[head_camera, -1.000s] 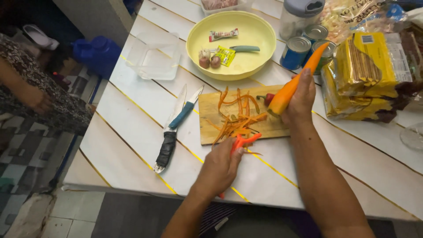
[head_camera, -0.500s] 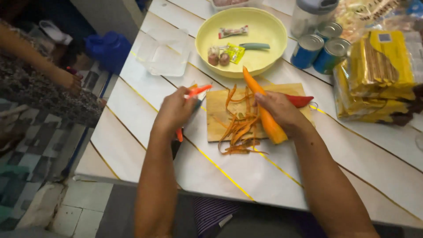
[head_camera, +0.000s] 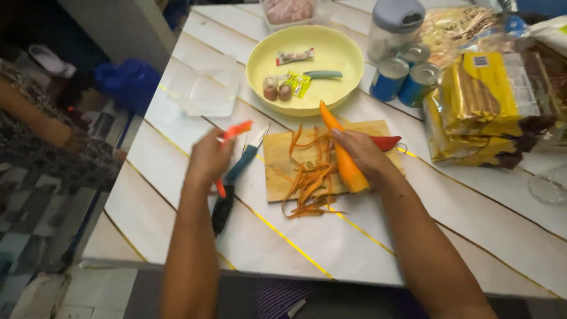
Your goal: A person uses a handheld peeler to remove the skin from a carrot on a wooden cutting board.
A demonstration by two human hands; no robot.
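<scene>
A: what's changed vs a sec ago?
B: left hand [head_camera: 208, 158] has swung the orange peeler [head_camera: 231, 155] out to the left, off the cutting board [head_camera: 277, 171] and over the blue-handled knife [head_camera: 239, 177]. Fingers closed round it, blade end tipped up. A sec ago it was down at the board's near edge

A: & the carrot?
B: right hand [head_camera: 361, 155] is wrapped round the carrot [head_camera: 341, 150], which now lies slanted on the board, tip pointing at the yellow bowl [head_camera: 339, 59]. Earlier it was held up off the right end. Pile of peelings [head_camera: 310, 183] under & beside it, some spilling onto the table [head_camera: 413, 236]. Looks to me like a pause btwn strokes, carrot mostly bare

A: packages?
B: back right, just beside the board: stack of yellow flat packets [head_camera: 478, 106] in clear wrap w/ dark brown ends. Behind them a crinkly clear bag [head_camera: 466, 29]. Two blue tins [head_camera: 404, 80] touching each other, right of the bowl, w/ a clear jar w/ grey-blue lid [head_camera: 394, 23] behind. In the bowl: small yellow sachet [head_camera: 298, 82], red-white wrapped stick [head_camera: 294, 56], green-handled tool, two brown lumps. Clear plastic tub [head_camera: 207, 88] left of the bowl. Red chilli [head_camera: 385, 142] pokes out behind the right hand
</scene>
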